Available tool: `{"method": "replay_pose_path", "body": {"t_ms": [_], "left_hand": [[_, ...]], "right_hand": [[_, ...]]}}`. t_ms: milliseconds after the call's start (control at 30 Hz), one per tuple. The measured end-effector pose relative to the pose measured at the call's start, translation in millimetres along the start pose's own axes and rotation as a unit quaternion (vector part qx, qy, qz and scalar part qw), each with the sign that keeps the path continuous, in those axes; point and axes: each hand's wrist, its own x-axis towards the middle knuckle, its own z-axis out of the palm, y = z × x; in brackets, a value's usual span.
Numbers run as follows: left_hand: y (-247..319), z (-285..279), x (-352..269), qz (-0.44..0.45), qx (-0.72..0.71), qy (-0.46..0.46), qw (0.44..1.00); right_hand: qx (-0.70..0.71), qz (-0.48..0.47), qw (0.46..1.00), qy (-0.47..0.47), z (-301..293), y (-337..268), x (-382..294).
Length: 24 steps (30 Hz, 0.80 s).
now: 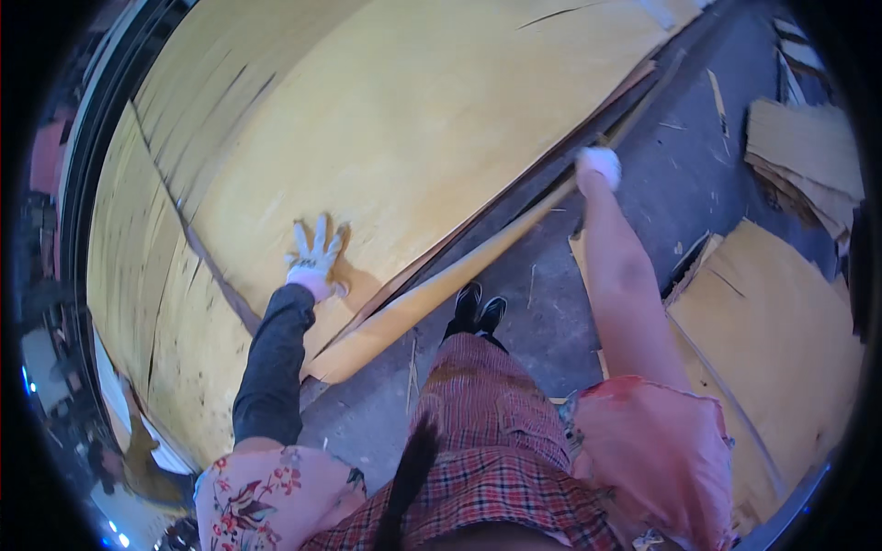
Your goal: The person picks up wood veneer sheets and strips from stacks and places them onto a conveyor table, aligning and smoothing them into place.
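A wide sheet of wood veneer (413, 124) lies on a stack in front of me. My left hand (315, 260), in a pale work glove, rests on it with fingers spread, holding nothing. At the stack's near edge, a long narrow veneer strip (427, 296) runs diagonally over the floor side, away from the sheet. My right hand (598, 169), gloved and slightly blurred, is closed on this strip near its far part; the fingers are partly hidden.
More veneer with splits and dark spots (172, 344) lies at the left. Veneer pieces (772, 330) are piled at the right, with a smaller stack (803, 151) beyond. Splinters are scattered on the grey floor (537, 289) around my feet.
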Motion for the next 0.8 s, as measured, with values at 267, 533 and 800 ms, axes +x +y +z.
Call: {"method": "replay_pose_path", "body": {"t_ms": [267,533,800], "left_hand": [[11,-14,9,0.004,0.005,0.003,1.000],[119,-75,56,-0.128,-0.061,0.040,0.989],[409,-175,281,-0.035,-0.120,0.365,0.923]], "right_hand": [[0.544,0.138,0.815,0.142,10,250,37],[0.836,0.011,0.492,0.242,-132,397,144],[0.635,0.019,0.625,0.453,-304,473,286]]}}
